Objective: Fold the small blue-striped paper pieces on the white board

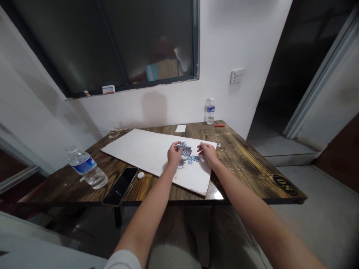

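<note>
My left hand (pixel 174 154) is closed, thumb against fingers, on a grey cutout piece (pixel 187 151) that looks like paper or thin card. Several small blue-and-white striped pieces (pixel 193 159) lie beside and below it on a white board (pixel 151 149); some overlap, and their exact kind is too small to tell. To the right of the pieces, my right hand (pixel 208 152) hovers over the board's right end with fingers loosely curved and apart, nothing visible in them. A small blue-and-white star-shaped piece (pixel 220 145) lies just past the board's edge.
The dark wooden table (pixel 238 168) holds a phone (pixel 120 186), a white cap (pixel 141 175), an uncapped water bottle (pixel 88 168), another bottle (pixel 210 112), a red pen-like stick (pixel 220 126), a white paper (pixel 181 128) and a coiled cable (pixel 117 132). Behind stands a wall.
</note>
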`<state>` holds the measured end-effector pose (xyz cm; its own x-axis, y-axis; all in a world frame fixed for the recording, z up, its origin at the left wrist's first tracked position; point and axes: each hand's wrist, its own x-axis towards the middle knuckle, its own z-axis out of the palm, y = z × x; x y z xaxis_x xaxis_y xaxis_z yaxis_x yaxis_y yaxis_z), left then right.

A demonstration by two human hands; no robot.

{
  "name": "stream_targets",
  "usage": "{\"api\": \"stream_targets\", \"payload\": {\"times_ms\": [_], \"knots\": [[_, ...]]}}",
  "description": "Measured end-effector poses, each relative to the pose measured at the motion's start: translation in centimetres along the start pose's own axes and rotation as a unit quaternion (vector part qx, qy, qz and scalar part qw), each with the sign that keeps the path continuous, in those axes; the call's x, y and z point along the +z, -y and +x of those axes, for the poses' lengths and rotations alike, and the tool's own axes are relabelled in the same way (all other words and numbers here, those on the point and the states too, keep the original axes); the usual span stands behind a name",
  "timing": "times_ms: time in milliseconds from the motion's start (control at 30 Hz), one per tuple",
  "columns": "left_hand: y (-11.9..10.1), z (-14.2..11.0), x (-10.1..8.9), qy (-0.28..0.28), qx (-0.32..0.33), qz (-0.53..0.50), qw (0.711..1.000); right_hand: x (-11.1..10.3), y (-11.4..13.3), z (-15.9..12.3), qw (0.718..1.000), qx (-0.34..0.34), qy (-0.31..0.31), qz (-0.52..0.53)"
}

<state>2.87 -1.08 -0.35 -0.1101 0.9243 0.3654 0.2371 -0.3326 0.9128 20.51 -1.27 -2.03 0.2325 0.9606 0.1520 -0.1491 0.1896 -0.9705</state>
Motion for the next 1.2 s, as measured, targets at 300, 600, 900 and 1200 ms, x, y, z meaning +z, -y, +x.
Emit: {"api": "stream_targets", "payload": {"times_ms": [300,600,900,1200], "knots": [[-0.7,-0.3,0.2,0.022,-0.031,-0.115,0.993,0.1,0.2,-0.1,1.000,0.006,-0.001,0.014],[-0.8,-0.4,0.0,0.033,-0.012,-0.116,0.993,0.1,0.3,-0.1,1.000,0.006,0.001,0.006],[-0.6,-1.1,0.0,0.145,0.109,0.145,0.973,0.0,0.3,-0.2,1.000,-0.004,0.008,0.002],[-0.6,-2.2,0.2,0.318,0.157,0.444,0.823,0.0,0.1,-0.1,1.000,0.000,0.012,-0.012]]}}
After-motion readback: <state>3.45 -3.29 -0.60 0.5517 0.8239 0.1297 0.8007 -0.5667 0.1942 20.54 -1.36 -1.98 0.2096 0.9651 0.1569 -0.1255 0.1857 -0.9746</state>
